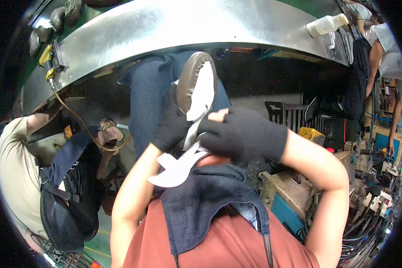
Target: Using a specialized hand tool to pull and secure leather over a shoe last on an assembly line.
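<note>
A brown shoe upper (187, 87) stands toe-up in front of me, with gathered edges around its white underside (203, 91). Wrapped about its lower end is my left hand (170, 129) in a black fingerless glove; most of its fingers are hidden behind the shoe. My right hand (236, 134), gloved the same way, has its fingers curled at the lower end of the white underside, closed on a white strip. From below the hands a loose white piece with a forked end (176, 172) hangs over my dark apron (201, 196), blurred; whether it joins the strip I cannot tell.
Beyond my knees curves a metal bench (187, 24), bearing a yellow air tool (47, 60) with a hose and a white bottle (327, 25). Brown shoes (58, 20) lie far left. A co-worker (18, 165) sits left; others stand right, near machinery (290, 201).
</note>
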Motion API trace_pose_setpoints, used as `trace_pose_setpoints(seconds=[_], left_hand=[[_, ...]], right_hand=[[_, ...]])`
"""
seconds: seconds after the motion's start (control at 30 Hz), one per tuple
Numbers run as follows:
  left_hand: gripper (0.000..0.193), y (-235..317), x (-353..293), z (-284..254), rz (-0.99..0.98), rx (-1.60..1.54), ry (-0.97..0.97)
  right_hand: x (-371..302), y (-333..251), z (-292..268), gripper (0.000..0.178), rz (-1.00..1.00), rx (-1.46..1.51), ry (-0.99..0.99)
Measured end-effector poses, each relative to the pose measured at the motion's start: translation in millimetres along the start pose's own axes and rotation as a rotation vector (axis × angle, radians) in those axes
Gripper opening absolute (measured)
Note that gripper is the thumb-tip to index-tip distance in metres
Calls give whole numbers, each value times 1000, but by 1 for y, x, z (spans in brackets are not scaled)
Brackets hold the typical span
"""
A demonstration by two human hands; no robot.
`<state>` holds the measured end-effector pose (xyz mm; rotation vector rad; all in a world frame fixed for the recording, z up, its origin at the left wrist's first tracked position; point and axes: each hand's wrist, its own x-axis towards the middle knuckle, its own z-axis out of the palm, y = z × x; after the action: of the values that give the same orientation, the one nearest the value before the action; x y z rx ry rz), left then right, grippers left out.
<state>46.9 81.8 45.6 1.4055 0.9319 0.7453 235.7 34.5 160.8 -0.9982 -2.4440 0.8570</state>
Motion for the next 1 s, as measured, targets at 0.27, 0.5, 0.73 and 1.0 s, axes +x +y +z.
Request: trace_pose_setpoints(seconds=[0.27,0.5,0.73,1.0], left_hand=[[56,0,-7,-28,-411,-526,-44],[43,16,10,-16,-561,-703,12],[47,-9,17,28,94,434,277],[57,-105,3,-4,-139,-18,-54]], right_hand=[[-72,39,21,40,643,137,-60],[-23,33,-7,53,590,11,9],[-61,62,-14,49,733,158,-79],[3,-7,-39,32,81,93,299]])
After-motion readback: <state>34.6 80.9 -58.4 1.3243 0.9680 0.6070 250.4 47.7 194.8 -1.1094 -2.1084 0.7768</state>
